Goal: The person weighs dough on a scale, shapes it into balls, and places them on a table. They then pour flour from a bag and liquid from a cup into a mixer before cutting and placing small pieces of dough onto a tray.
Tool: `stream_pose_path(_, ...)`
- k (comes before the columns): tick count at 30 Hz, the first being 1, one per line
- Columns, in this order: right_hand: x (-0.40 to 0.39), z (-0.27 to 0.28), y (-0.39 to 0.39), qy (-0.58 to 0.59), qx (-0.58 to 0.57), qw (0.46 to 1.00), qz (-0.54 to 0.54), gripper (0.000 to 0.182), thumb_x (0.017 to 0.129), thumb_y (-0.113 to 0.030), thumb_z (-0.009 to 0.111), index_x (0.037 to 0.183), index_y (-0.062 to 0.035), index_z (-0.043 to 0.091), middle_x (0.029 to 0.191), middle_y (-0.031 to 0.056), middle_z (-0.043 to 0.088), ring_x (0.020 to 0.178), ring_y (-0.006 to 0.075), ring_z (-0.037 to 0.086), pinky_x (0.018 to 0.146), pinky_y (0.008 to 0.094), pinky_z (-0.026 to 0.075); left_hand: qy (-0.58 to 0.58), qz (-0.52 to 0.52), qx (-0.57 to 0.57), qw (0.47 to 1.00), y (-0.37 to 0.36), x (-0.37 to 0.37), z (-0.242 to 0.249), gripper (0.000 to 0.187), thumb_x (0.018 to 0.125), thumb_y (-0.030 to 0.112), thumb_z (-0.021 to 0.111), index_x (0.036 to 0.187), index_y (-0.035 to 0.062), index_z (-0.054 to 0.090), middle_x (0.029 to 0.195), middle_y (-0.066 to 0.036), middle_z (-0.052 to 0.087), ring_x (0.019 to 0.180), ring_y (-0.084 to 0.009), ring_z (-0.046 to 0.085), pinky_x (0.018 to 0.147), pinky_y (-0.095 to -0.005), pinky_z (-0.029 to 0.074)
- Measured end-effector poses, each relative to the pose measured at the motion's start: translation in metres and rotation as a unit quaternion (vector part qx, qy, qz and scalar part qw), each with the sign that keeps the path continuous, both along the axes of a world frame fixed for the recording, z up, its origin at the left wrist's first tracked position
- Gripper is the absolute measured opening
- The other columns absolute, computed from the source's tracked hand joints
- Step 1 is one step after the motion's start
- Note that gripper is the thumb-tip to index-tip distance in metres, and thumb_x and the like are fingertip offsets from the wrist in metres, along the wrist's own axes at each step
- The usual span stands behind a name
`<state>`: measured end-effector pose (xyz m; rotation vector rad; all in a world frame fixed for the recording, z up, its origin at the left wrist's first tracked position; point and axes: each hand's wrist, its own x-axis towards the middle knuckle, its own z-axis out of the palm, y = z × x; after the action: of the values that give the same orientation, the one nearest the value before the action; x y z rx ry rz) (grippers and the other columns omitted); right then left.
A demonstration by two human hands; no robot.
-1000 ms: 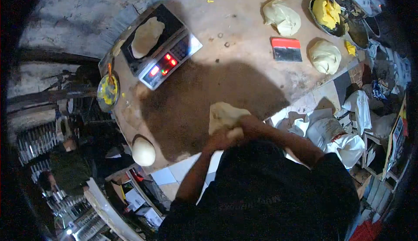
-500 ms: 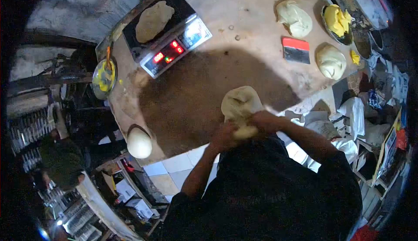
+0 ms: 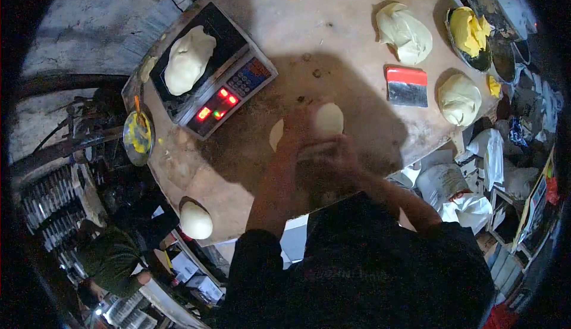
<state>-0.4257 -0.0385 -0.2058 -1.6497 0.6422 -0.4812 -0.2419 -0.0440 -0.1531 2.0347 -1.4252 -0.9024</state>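
Over the front middle of the table, my left hand (image 3: 295, 128) and my right hand (image 3: 342, 153) are close together on a piece of pale dough (image 3: 329, 119). A smooth rounded part of it bulges out beyond my fingers, and another pale edge shows left of my left hand. My fingers look curled around the dough, though motion blurs them. On the digital scale (image 3: 232, 96) to the left rests a flattened dough lump (image 3: 189, 61). A smooth dough ball (image 3: 195, 221) sits at the table's front left corner.
Two dough mounds (image 3: 404, 33) (image 3: 460, 100) lie on the right, beside a red-handled scraper (image 3: 407, 85). A bowl of yellow paste (image 3: 471, 31) stands at the right edge. A yellow-smeared dish (image 3: 138, 132) is at the left edge. Another person (image 3: 113, 257) is at lower left.
Both hands have moved forward over the table with the dough, which is now gathered into a rounder shape. The camera view has shifted slightly.
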Motion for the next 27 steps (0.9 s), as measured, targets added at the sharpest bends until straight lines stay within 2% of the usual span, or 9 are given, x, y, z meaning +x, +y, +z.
stream_pose_path(5, 0.013, -0.030, -0.037, 0.004, 0.275, 0.923, 0.270, 0.053, 0.084, -0.032, 0.069, 0.126, -0.0028, 0.052, 0.116, 0.0135, 0.061, 0.108, 0.0236, 0.057, 0.096, 0.0368, 0.046, 0.091, 0.026, 0.138, 0.986, 0.080, -0.006, -0.020, 0.066, 0.077, 0.052, 0.072, 0.120, 0.0044, 0.058, 0.113, -0.019, 0.063, 0.104, -0.0309, 0.062, 0.089, -0.0425, 0.049)
stream_pose_path(10, -0.030, 0.050, 0.055, -0.115, 0.277, 0.901, 0.313, 0.056, 0.079, -0.036, 0.074, 0.120, -0.0021, 0.058, 0.112, 0.0140, 0.064, 0.110, 0.0244, 0.058, 0.097, 0.0394, 0.046, 0.114, 0.031, 0.122, 0.986, 0.243, -0.103, -0.052, 0.064, 0.078, 0.048, 0.072, 0.120, 0.0026, 0.058, 0.114, -0.019, 0.063, 0.106, -0.0301, 0.061, 0.092, -0.0415, 0.048)
stream_pose_path(13, -0.043, 0.052, 0.069, 0.065, 0.157, 0.934, 0.314, 0.061, 0.072, -0.037, 0.079, 0.116, -0.0018, 0.059, 0.112, 0.0141, 0.064, 0.107, 0.0258, 0.060, 0.095, 0.0387, 0.047, 0.067, 0.074, 0.099, 0.990, 0.261, -0.089, -0.062, 0.057, 0.082, 0.043, 0.069, 0.122, 0.0034, 0.057, 0.115, -0.018, 0.062, 0.106, -0.0295, 0.061, 0.093, -0.0409, 0.047)
stream_pose_path(17, 0.009, 0.153, 0.015, 0.195, -0.071, 0.913, 0.352, 0.055, 0.065, -0.039, 0.082, 0.102, -0.0027, 0.064, 0.096, 0.0121, 0.069, 0.085, 0.0244, 0.067, 0.083, 0.0360, 0.053, 0.134, 0.088, -0.052, 0.986, 0.198, -0.073, 0.118, 0.062, 0.072, 0.048, 0.077, 0.111, 0.0018, 0.063, 0.102, -0.017, 0.066, 0.103, -0.0314, 0.062, 0.093, -0.0432, 0.046)
stream_pose_path(18, -0.002, 0.144, 0.016, 0.109, -0.118, 0.923, 0.351, 0.053, 0.062, -0.038, 0.082, 0.100, -0.0052, 0.065, 0.094, 0.0111, 0.068, 0.083, 0.0243, 0.067, 0.080, 0.0352, 0.053, 0.135, 0.078, -0.087, 0.984, 0.191, -0.074, 0.140, 0.063, 0.070, 0.049, 0.079, 0.108, 0.0014, 0.065, 0.099, -0.017, 0.068, 0.103, -0.0319, 0.062, 0.093, -0.0438, 0.046)
stream_pose_path(21, -0.029, 0.138, 0.028, -0.005, -0.303, 0.897, 0.322, 0.060, 0.054, -0.041, 0.084, 0.104, -0.0126, 0.065, 0.099, 0.0118, 0.067, 0.092, 0.0308, 0.065, 0.085, 0.0415, 0.051, 0.063, -0.017, -0.060, 0.996, 0.203, -0.086, 0.111, 0.064, 0.067, 0.051, 0.081, 0.110, 0.0062, 0.065, 0.103, -0.018, 0.066, 0.103, -0.0342, 0.061, 0.093, -0.0439, 0.045)
stream_pose_path(23, -0.060, 0.085, 0.046, 0.219, -0.231, 0.862, 0.396, 0.066, 0.052, -0.041, 0.085, 0.110, -0.0151, 0.065, 0.113, 0.0118, 0.065, 0.108, 0.0343, 0.060, 0.097, 0.0461, 0.043, 0.044, -0.050, 0.003, 0.998, 0.217, -0.125, 0.017, 0.068, 0.064, 0.052, 0.082, 0.112, 0.0075, 0.064, 0.108, -0.019, 0.064, 0.105, -0.0342, 0.060, 0.096, -0.0443, 0.044)
stream_pose_path(24, -0.075, 0.074, 0.051, 0.212, -0.217, 0.857, 0.416, 0.066, 0.054, -0.041, 0.084, 0.111, -0.0152, 0.065, 0.115, 0.0122, 0.065, 0.110, 0.0339, 0.060, 0.097, 0.0462, 0.043, 0.032, -0.067, 0.033, 0.997, 0.221, -0.137, -0.010, 0.070, 0.063, 0.052, 0.083, 0.114, 0.0082, 0.064, 0.111, -0.020, 0.063, 0.106, -0.0342, 0.059, 0.097, -0.0446, 0.043)
stream_pose_path(27, -0.067, 0.052, 0.026, 0.189, -0.102, 0.897, 0.387, 0.060, 0.064, -0.044, 0.079, 0.115, -0.0146, 0.065, 0.121, 0.0156, 0.062, 0.114, 0.0327, 0.058, 0.098, 0.0461, 0.043, 0.197, 0.008, 0.079, 0.977, 0.227, -0.123, 0.005, 0.079, 0.061, 0.055, 0.083, 0.117, 0.0047, 0.061, 0.117, -0.021, 0.060, 0.109, -0.0351, 0.057, 0.098, -0.0436, 0.042)
